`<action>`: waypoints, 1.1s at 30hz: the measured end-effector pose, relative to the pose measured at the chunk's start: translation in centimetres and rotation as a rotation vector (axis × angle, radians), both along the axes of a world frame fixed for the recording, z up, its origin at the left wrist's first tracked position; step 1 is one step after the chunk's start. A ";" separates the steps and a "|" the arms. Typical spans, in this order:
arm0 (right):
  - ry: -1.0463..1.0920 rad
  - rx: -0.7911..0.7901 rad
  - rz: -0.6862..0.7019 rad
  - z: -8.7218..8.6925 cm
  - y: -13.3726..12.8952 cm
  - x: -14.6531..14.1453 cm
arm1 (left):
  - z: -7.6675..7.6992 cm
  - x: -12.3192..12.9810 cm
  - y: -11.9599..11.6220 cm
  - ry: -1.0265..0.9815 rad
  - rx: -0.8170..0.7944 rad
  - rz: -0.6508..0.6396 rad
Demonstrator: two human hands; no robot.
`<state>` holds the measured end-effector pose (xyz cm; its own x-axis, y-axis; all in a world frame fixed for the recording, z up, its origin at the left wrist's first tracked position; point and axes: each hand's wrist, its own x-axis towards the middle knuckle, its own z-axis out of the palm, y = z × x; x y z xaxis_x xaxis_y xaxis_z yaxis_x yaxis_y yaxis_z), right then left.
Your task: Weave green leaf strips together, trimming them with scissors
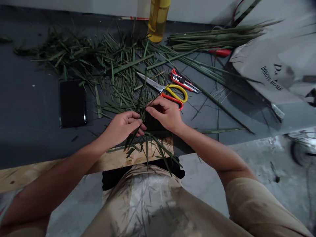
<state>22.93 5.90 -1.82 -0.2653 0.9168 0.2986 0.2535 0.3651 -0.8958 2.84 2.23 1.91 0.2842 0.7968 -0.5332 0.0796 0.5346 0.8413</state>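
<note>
My left hand (123, 127) pinches a bunch of narrow green palm-leaf strips (145, 141) between thumb and fingers, low over the table. My right hand (165, 113) grips the same bunch higher up, its fingertips among the strips. The loose ends hang down over a plywood board (158, 152) at the table's near edge. Just beyond my right hand lie steel scissors (174, 92) with yellow and red handles. A red utility knife (185, 81) rests next to them. A wide scatter of cut leaf strips (98, 62) covers the table behind my hands.
A black phone (72, 103) lies face up on the dark table (32, 131) to the left. Farther back stand a yellow bottle (158, 19) and a long bundle of leaves (212, 38). A white printed paper bag (271, 65) lies at right, above a concrete floor (254, 154).
</note>
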 end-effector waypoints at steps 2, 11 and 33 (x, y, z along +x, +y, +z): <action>-0.071 0.168 -0.026 0.1 -0.3 0.0 | -0.2 -0.1 0.0 -0.012 0.009 -0.002; -0.206 0.506 0.006 -0.6 -0.9 -0.2 | -1.0 -0.3 0.1 -0.077 0.045 -0.033; -0.301 0.721 0.070 -0.9 -1.0 0.2 | 0.2 -1.0 0.0 -0.108 0.028 -0.090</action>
<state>23.13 4.92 -2.70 -0.4795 0.5022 0.7197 0.4028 0.8545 -0.3279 1.87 2.23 2.06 0.4095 0.7799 -0.4734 0.0346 0.5053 0.8622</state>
